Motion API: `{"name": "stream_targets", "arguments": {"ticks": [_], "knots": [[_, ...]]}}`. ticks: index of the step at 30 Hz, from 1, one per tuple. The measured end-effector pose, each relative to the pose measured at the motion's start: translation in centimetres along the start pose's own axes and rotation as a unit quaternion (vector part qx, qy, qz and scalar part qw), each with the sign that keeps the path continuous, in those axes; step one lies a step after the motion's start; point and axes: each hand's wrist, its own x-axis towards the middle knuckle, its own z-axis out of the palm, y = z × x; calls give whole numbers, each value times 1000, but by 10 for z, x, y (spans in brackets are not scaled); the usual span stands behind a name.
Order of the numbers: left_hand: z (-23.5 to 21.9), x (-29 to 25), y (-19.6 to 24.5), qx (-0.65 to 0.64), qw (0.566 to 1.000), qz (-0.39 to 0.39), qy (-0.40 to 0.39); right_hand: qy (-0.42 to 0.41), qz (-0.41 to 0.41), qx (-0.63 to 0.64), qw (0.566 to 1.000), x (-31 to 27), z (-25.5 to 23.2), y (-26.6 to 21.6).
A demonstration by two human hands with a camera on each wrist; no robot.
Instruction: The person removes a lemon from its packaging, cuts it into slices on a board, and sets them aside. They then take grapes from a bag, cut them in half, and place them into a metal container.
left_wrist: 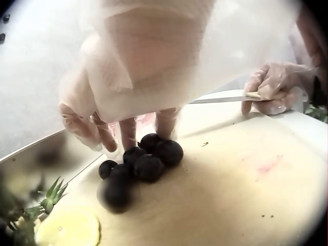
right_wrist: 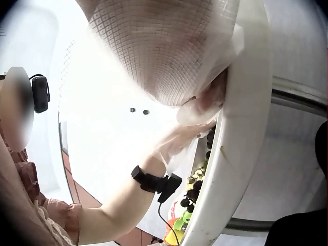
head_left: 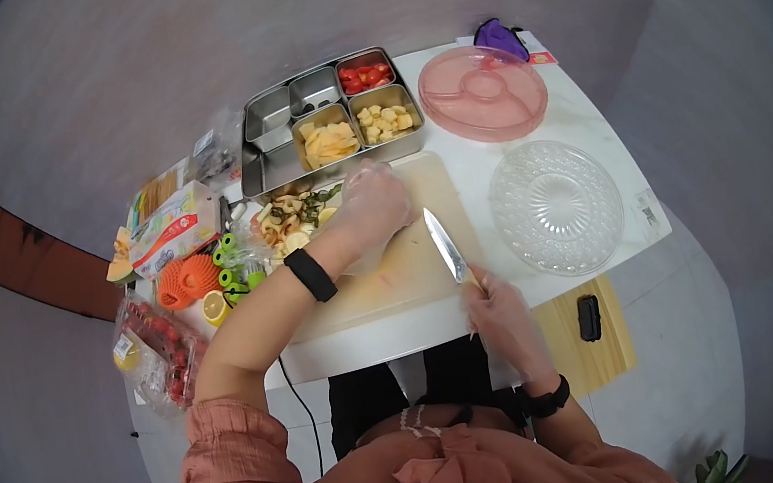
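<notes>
The gloved left hand [head_left: 374, 209] is over the upper part of the cutting board [head_left: 443, 184]. In the left wrist view its fingers point down, apart, and the left hand [left_wrist: 128, 87] touches or nearly touches a cluster of dark round fruits [left_wrist: 148, 167] on the board [left_wrist: 220, 195]. The gloved right hand [head_left: 506, 319] holds the handle of a knife [head_left: 444, 241] at the board's right edge, blade pointing away from the body. Near the fruits lies a lemon slice [left_wrist: 69, 228]. In the right wrist view the right hand [right_wrist: 169, 51] hides the knife.
Behind the board stands a metal tray [head_left: 268, 174] of containers with cut fruit. A pink divided platter [head_left: 488, 118] and a clear glass plate [head_left: 557, 208] are at right. Fruit peelings [head_left: 289, 216], green shapes [head_left: 231, 273], a lemon half [head_left: 216, 307] and packaged fruit [head_left: 164, 342] lie at left.
</notes>
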Motion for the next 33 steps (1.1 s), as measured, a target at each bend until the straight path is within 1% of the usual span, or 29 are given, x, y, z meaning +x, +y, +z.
{"name": "stream_targets", "arguments": {"ticks": [1,2,5,7,8,9,10,11,12,13,14,15,16,17,18,19,20,21,22,23,27,29,30,32,33], "knots": [[1,1,3,4,1000,-14,-20,-1,-9,3,1000,0,0,1],[3,1,4,4,1000,-10,-19,-1,-17,7,1000,0,0,2],[0,-1,8,-4,1000,-12,-13,-10,-9,23,1000,-1,-1,0],[-21,-4,10,-106,992,-39,-50,-1,-18,24,1000,0,1,4],[-33,-12,11,-109,992,-39,-53,5,-28,24,999,1,2,6],[-46,-25,12,-189,981,-27,18,2,-23,23,999,2,2,9],[-53,-37,13,-267,960,-16,88,11,-23,5,1000,3,2,11],[-55,-50,14,-270,959,-22,83,20,-23,-14,999,4,2,13],[-56,-63,15,-324,938,-36,117,13,-18,-16,1000,3,3,12],[-55,-75,18,-375,913,-49,151,24,-24,-15,999,3,3,11],[-50,-86,21,-375,913,-57,150,34,-32,-13,999,2,3,9],[-42,-98,23,-461,867,-142,123,25,-31,-14,999,2,4,7],[-36,-109,25,-539,805,-226,97,25,-17,-20,999,1,4,5],[-30,-118,29,-538,803,-236,99,26,-2,-28,999,1,5,4],[-25,-123,36,-555,779,-270,111,16,-1,-32,999,1,7,3],[-20,-127,41,-572,752,-304,122,31,-31,-80,996,0,9,4],[-14,-131,44,-574,747,-312,123,46,-61,-128,989,-2,11,4],[-7,-134,47,-580,732,-338,117,39,-58,-134,989,-5,13,1],[0,-136,49,-586,717,-361,112,30,-85,-161,983,-8,16,-4],[6,-137,50,-608,699,-360,112,23,-113,-188,975,-9,19,-8],[23,-137,57,-612,692,-355,144,-8,-99,-179,979,-11,34,-9],[23,-138,58,-559,736,-333,187,12,-143,-214,966,-10,40,-9],[25,-140,57,-562,732,-336,187,9,-141,-218,966,-9,43,-12],[29,-142,56,-554,755,-298,188,7,-143,-268,953,-10,46,-18],[27,-143,57,-556,751,-301,188,4,-141,-271,952,-10,48,-18]]}}
